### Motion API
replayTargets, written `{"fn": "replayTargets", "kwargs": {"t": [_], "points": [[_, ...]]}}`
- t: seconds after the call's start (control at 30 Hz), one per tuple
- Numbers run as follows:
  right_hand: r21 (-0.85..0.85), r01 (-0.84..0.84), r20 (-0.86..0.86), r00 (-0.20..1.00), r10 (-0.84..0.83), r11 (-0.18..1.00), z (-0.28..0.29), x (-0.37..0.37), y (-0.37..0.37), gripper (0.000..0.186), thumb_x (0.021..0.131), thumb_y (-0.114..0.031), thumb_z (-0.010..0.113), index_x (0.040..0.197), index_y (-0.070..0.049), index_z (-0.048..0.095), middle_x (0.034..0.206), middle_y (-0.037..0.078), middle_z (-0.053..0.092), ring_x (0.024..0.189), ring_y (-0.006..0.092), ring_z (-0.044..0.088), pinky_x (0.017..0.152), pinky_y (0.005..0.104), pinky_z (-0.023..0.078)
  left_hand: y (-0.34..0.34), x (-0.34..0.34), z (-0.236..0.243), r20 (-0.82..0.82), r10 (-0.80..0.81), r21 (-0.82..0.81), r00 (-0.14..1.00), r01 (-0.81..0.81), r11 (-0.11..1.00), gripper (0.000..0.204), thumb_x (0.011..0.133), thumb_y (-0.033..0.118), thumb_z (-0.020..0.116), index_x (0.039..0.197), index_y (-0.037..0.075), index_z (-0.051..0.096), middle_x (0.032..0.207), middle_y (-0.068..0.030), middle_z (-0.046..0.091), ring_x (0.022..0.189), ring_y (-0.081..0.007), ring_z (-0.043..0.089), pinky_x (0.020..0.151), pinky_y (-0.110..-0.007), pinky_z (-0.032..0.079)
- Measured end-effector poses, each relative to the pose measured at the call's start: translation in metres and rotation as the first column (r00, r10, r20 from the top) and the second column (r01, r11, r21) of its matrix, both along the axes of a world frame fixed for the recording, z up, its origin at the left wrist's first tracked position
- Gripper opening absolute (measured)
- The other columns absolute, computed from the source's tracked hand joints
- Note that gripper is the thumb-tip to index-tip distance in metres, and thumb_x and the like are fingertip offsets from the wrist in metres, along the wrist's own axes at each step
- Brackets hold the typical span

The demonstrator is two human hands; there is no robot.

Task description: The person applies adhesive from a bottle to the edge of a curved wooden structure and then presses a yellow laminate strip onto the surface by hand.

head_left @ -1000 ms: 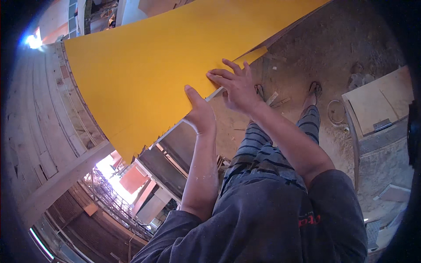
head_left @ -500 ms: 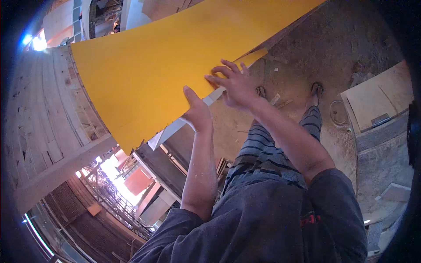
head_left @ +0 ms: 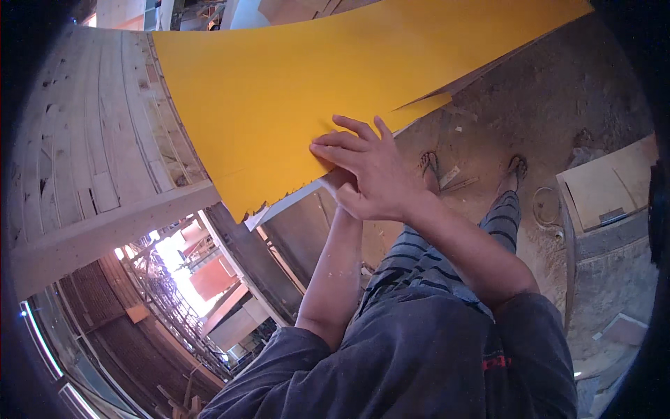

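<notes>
Right hand [head_left: 375,171] has moved left, spread loosely on sheet [head_left: 279,91], nearer its ragged edge [head_left: 280,195]; left hand [head_left: 338,179], covered, I cannot tell.

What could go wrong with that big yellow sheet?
The jagged edge of the yellow sheet runs close to the left hand, so it might scratch the skin. The split beside the narrow strip could rip further into the sheet. And the sandalled feet stand near wood scraps, so a toe could get poked.
</notes>
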State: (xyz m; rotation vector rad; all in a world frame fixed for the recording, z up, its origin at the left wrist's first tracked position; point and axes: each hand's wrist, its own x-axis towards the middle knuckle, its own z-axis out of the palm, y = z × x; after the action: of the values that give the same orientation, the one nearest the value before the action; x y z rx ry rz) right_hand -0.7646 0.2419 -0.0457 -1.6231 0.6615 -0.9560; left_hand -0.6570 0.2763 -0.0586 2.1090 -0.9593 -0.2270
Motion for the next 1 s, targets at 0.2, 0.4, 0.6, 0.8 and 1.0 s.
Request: {"fn": "replayTargets", "kwargs": {"t": [0.2,0.4,0.6,0.8,1.0], "points": [[0.020,-0.064,-0.147,0.987,0.066,0.998,0.005,-0.001,-0.010,0.071,0.068,-0.025,0.057,0.138,-0.015,0.064,0.144,0.008,0.059,0.149,0.0379,0.037,0.115,0.0737,0.022,0.000,0.003,0.003,-0.004,-0.006,0.019,1.000,0.006,1.000,0.035,0.102,0.012,0.063,0.131,-0.007,0.058,0.121,-0.0201,0.066,0.106,-0.0316,0.066,0.090,-0.040,0.056],[-0.030,-0.051,0.169,0.984,0.055,0.998,0.075,-0.014,-0.015,0.080,0.067,-0.030,0.063,0.146,-0.016,0.055,0.151,0.009,0.049,0.151,0.0376,0.032,0.114,0.0777,0.018,0.024,-0.008,0.006,-0.033,0.010,0.064,0.999,-0.007,0.998,0.036,0.102,0.013,0.063,0.131,-0.007,0.058,0.122,-0.0199,0.066,0.106,-0.0313,0.066,0.091,-0.040,0.055],[-0.084,0.016,0.014,1.000,-0.015,0.996,0.058,-0.007,-0.006,0.078,0.065,-0.028,0.065,0.143,-0.020,0.059,0.146,0.013,0.047,0.152,0.0384,0.028,0.112,0.0809,0.017,0.025,-0.005,0.003,-0.035,0.006,0.073,0.999,-0.004,0.997,0.036,0.102,0.013,0.063,0.131,-0.007,0.058,0.122,-0.0197,0.066,0.107,-0.0310,0.066,0.091,-0.040,0.055],[-0.061,-0.019,-0.117,0.993,0.012,0.998,0.032,-0.001,-0.006,0.075,0.066,-0.030,0.066,0.140,-0.021,0.062,0.145,0.014,0.045,0.152,0.0409,0.025,0.112,0.0812,0.017,0.021,0.002,0.006,-0.039,0.005,0.085,0.999,-0.001,0.996,0.036,0.102,0.013,0.063,0.131,-0.007,0.058,0.122,-0.0194,0.066,0.107,-0.0308,0.066,0.092,-0.040,0.055],[-0.033,0.000,0.165,0.986,0.005,0.999,0.086,-0.016,-0.022,0.075,0.064,-0.031,0.063,0.139,-0.024,0.064,0.146,0.015,0.044,0.152,0.0434,0.025,0.110,0.0815,0.021,0.060,-0.007,0.027,-0.049,0.045,0.153,0.998,-0.037,0.988,0.036,0.102,0.013,0.063,0.131,-0.007,0.057,0.122,-0.0192,0.066,0.108,-0.0305,0.066,0.092,-0.040,0.054]]}}
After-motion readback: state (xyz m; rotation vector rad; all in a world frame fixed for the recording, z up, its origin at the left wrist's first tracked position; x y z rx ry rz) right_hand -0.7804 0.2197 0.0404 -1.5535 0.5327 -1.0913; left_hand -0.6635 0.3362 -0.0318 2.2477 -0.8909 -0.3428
